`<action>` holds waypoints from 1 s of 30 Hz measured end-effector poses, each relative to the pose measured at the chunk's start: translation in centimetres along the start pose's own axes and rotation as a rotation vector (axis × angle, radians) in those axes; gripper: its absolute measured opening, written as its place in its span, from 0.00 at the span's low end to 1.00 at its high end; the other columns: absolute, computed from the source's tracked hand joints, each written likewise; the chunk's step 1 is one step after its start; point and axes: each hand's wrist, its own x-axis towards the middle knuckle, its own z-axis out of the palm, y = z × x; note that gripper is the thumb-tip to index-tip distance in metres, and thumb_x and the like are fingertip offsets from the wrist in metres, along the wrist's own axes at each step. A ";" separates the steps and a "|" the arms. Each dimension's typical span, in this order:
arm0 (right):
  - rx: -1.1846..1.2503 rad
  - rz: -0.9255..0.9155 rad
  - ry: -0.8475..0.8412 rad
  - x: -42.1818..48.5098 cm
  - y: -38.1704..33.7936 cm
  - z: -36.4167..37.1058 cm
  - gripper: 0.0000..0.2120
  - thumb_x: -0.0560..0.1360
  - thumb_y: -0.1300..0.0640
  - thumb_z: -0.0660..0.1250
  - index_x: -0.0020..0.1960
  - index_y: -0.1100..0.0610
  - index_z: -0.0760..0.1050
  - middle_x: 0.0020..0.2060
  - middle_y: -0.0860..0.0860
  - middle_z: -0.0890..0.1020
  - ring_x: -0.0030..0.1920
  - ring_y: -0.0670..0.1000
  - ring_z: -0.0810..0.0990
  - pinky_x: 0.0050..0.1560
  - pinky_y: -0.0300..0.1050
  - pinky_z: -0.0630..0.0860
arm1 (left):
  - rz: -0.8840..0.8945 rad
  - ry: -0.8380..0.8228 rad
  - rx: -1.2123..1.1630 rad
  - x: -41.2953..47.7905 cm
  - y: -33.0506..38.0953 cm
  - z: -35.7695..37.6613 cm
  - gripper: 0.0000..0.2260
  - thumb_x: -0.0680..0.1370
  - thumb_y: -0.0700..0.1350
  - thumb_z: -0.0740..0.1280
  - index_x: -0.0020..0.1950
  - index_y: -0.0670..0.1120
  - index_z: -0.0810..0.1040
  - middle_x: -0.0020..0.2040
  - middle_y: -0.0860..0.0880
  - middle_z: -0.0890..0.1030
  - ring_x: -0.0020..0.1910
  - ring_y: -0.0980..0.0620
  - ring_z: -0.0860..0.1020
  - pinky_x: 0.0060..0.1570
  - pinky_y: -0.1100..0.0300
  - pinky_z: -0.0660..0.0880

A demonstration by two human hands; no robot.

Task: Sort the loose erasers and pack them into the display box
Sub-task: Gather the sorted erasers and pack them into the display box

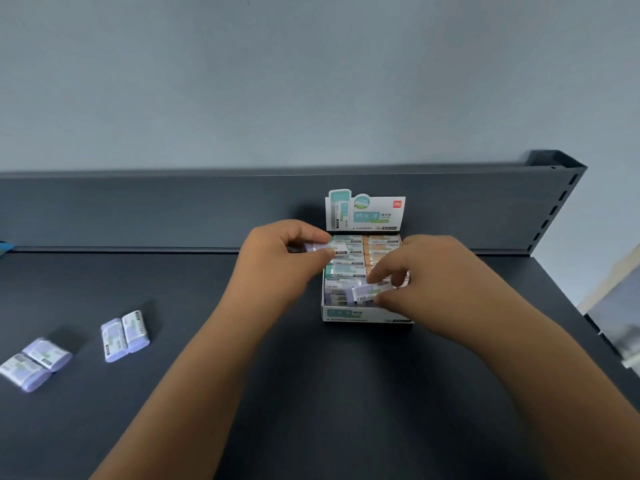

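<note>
Matt dark shelf (242, 341); printed cardboard display box (346, 315).

Two purple-sleeved erasers (369, 292) are held over the part-filled display box (363, 315); two loose pairs (124, 334) are seen lying well left.

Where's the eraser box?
Head view: the white cardboard display box stands right of centre on the dark table, beneath the left hand and right hand, right of loose purple erasers.

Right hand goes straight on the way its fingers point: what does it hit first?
The right hand, gripping a purple eraser, would likely meet the packed erasers at the front left of the box; depth unclear.
</note>
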 end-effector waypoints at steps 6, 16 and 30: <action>-0.052 0.070 -0.012 0.3 -0.6 0.4 0.12 0.69 0.45 0.70 0.53 0.38 0.82 0.41 0.40 0.75 0.47 0.46 0.77 0.48 0.48 0.80 | -0.002 -0.014 0.000 0.6 -0.1 -0.3 0.05 0.74 0.41 0.76 0.47 0.49 0.86 0.40 0.51 0.85 0.36 0.61 0.80 0.35 0.69 0.75; -0.040 0.159 -0.025 0.0 -1.7 1.3 0.06 0.71 0.49 0.68 0.47 0.45 0.79 0.45 0.44 0.80 0.46 0.49 0.79 0.47 0.50 0.81 | 0.011 -0.070 -0.028 1.2 -0.5 -0.3 0.05 0.74 0.40 0.76 0.47 0.50 0.86 0.42 0.50 0.86 0.41 0.55 0.84 0.41 0.61 0.79; 0.125 0.206 -0.061 -0.2 -3.0 1.4 0.06 0.78 0.48 0.64 0.45 0.46 0.79 0.43 0.43 0.80 0.42 0.42 0.77 0.37 0.39 0.72 | -0.004 -0.108 -0.025 0.8 -0.7 0.2 0.06 0.72 0.39 0.77 0.47 0.49 0.86 0.43 0.48 0.86 0.45 0.48 0.85 0.51 0.48 0.83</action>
